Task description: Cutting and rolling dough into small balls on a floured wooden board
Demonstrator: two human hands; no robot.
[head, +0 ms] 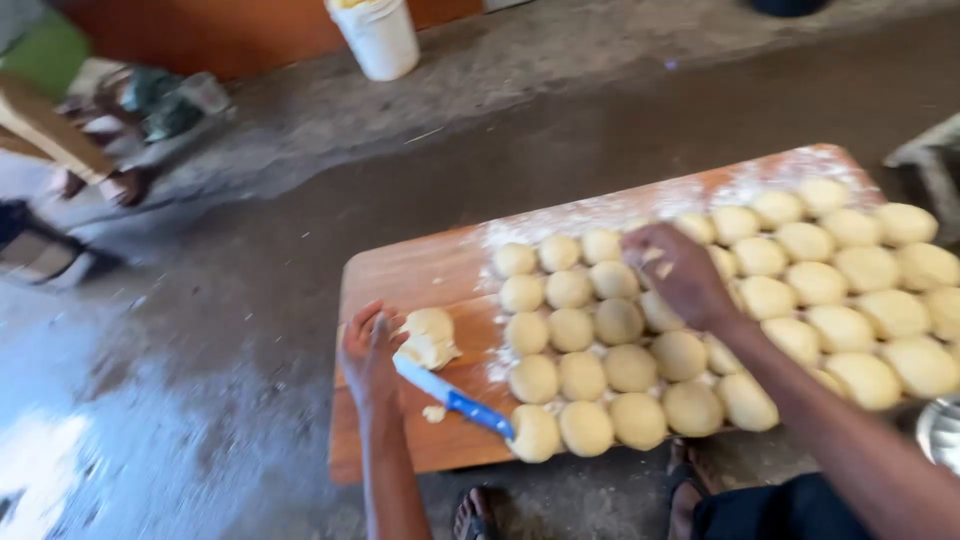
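left hand (pixel 368 352): flat beside dough lump (pixel 430 338) | right hand (pixel 680 272): curled over dough balls (pixel 640 420), grip unclear | bucket (pixel 380 38): top cut off

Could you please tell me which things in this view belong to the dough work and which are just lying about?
In use: wooden board, dough balls, dough lump, blue-handled knife, left hand, right hand.

Lying about: white bucket, metal bowl.

white bucket (pixel 379 36) by orange wall (pixel 230 35) | grey concrete floor (pixel 250 300) | metal bowl rim (pixel 940 432) | sandalled feet (pixel 478 515)
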